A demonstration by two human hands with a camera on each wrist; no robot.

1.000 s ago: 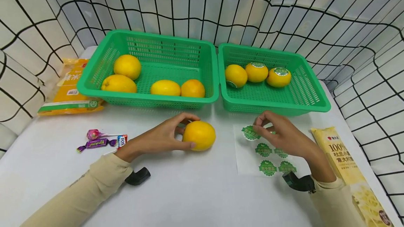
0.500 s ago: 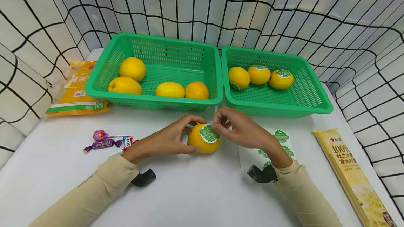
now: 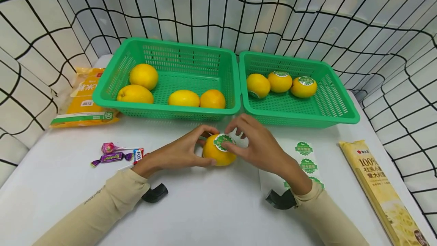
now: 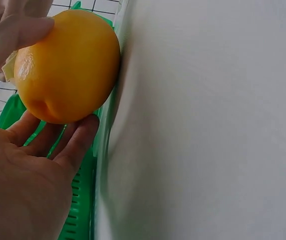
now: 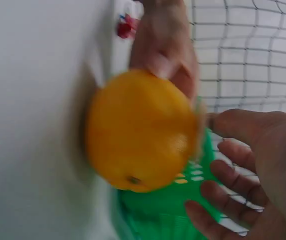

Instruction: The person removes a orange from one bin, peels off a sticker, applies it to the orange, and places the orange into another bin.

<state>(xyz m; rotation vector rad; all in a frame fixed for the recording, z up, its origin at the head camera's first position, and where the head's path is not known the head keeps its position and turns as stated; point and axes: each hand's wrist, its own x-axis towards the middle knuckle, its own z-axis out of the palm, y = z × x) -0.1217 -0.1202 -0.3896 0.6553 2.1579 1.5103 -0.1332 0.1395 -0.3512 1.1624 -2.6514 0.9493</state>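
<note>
Left hand (image 3: 177, 151) fingers curl round the orange (image 3: 218, 151), steadying it on the tabletop (image 3: 211, 208) just off the front rims of both green baskets (image 3: 235, 107). Right hand (image 3: 259, 145) thumb presses the green sticker (image 3: 222, 141) onto the orange's top, other fingers spread. Sticker sheet (image 3: 307, 162) lies right of that hand.

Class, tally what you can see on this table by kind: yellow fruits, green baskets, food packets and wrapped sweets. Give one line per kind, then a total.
Yellow fruits: 8, that is 4 in the left basket, 3 in the right basket, and 1 fruit held by the left hand
Green baskets: 2
Food packets: 2, orange packet, pasta packet
Wrapped sweets: 3
Total: 15
</note>
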